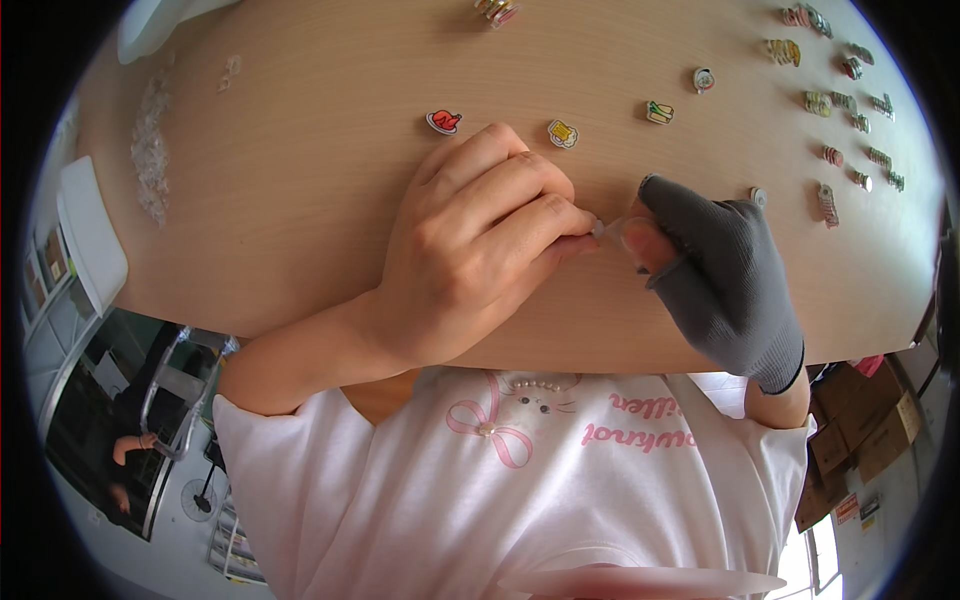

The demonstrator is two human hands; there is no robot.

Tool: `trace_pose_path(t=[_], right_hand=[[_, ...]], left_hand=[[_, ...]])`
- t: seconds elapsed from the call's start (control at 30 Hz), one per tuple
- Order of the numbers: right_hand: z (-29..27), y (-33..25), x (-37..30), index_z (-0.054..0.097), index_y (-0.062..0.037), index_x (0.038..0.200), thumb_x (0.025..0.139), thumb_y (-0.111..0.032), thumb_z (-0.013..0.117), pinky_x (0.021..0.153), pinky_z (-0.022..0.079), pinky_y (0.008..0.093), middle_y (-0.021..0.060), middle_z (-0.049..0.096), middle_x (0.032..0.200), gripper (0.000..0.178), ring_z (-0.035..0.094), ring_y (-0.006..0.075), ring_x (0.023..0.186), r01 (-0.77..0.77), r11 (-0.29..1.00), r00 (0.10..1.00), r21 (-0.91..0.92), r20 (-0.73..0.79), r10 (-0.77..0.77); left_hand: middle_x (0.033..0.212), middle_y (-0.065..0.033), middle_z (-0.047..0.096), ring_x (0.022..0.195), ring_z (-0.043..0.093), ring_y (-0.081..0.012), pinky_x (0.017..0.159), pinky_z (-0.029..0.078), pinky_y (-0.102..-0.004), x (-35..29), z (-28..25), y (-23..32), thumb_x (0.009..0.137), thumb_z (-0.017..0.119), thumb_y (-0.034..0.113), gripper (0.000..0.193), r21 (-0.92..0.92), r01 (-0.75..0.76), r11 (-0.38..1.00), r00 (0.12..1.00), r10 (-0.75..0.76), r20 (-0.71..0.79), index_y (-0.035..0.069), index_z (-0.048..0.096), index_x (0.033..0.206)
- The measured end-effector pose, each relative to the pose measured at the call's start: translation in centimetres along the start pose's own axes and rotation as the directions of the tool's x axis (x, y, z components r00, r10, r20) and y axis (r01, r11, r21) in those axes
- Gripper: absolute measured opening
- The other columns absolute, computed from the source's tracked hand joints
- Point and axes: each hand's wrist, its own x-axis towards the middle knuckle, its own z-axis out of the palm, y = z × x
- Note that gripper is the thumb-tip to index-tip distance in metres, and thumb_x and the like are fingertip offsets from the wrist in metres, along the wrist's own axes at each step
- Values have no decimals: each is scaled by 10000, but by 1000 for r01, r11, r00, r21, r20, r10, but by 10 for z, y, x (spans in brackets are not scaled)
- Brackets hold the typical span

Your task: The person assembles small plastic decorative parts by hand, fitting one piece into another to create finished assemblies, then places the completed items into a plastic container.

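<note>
My left hand (480,240) is bare, its fingers pinched together over the front part of the table. At its fingertips is a small translucent piece (608,230), perhaps clear plastic; its exact kind is too small to make out. My right hand (722,270) wears a grey knit glove that leaves the thumb tip bare. Its thumb and fingers close on the other side of the same piece. Just beyond my hands lie flat little charms: a red roast bird on a plate (444,122), a yellow one (563,133) and a green one (659,111).
Several stacks of small charms (818,103) stand at the far right, with a round charm (703,79) nearer the middle. Another stack (496,11) is at the far edge. Clear plastic bits (152,150) lie in a heap at left, beside a white tray (92,235). Cardboard boxes (865,430) sit behind at right.
</note>
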Motion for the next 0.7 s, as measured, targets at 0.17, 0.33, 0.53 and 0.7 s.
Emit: trace_pose_path(t=[0.17,0.33,0.53,0.7], right_hand=[[-1,1,-7,584,67,929,934,-37,597,519,426,353,152,529,610,105,525,261,502,-2,1000,1000,-11,12,2],[0,-4,-8,595,63,923,922,-40,612,512,418,352,157,528,606,105,521,269,494,-51,999,999,14,-4,51],[-3,2,-8,598,47,887,908,-37,614,498,407,339,145,508,594,89,505,243,471,-22,996,1000,-91,-12,21],[-3,6,-32,576,-6,860,863,-1,654,503,438,382,132,558,622,78,569,331,516,-19,976,996,215,-84,38]], left_hand=[[826,-43,635,744,546,-214,618,449,-328,-4,9,7,598,870,2,260,8,4,1000,1000,-4,-3,38,731,816],[821,-44,635,744,548,-215,615,450,-327,-2,12,10,589,870,-6,265,13,2,1000,1000,-2,-14,36,726,807],[815,-48,633,736,544,-216,604,443,-326,-1,13,9,582,868,-13,274,10,-20,1000,1000,21,-19,26,724,811],[820,-58,634,735,535,-219,592,431,-322,-3,9,8,635,872,-12,251,4,-39,999,999,39,17,17,733,842]])
